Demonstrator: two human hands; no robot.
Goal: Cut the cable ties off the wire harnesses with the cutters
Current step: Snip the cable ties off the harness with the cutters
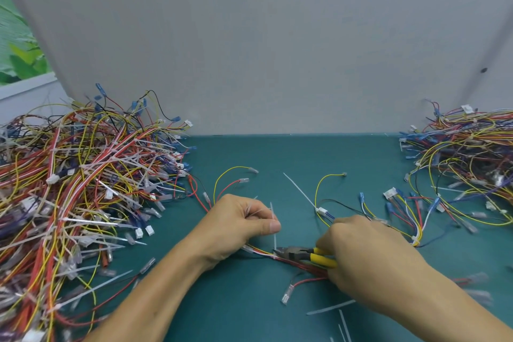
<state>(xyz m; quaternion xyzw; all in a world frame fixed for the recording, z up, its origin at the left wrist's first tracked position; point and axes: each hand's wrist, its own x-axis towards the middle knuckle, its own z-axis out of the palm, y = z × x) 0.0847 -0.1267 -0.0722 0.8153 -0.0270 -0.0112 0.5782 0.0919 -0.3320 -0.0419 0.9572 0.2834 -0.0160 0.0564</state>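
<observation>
A wire harness (262, 254) of red, white and yellow wires lies across the green mat between my hands. My left hand (241, 223) grips its left part and pinches the tail of a translucent cable tie (274, 233) that stands up from the bundle. My right hand (358, 247) grips the yellow-handled cutters (305, 254), whose dark jaws sit at the base of that tie on the harness. A second white cable tie (299, 191) sticks out from the harness by a white connector.
A large heap of tied harnesses (77, 189) fills the left of the mat. Another heap of harnesses (466, 164) lies at the right. Loose cut tie pieces (331, 307) lie near the front edge. A grey panel (263, 36) stands behind.
</observation>
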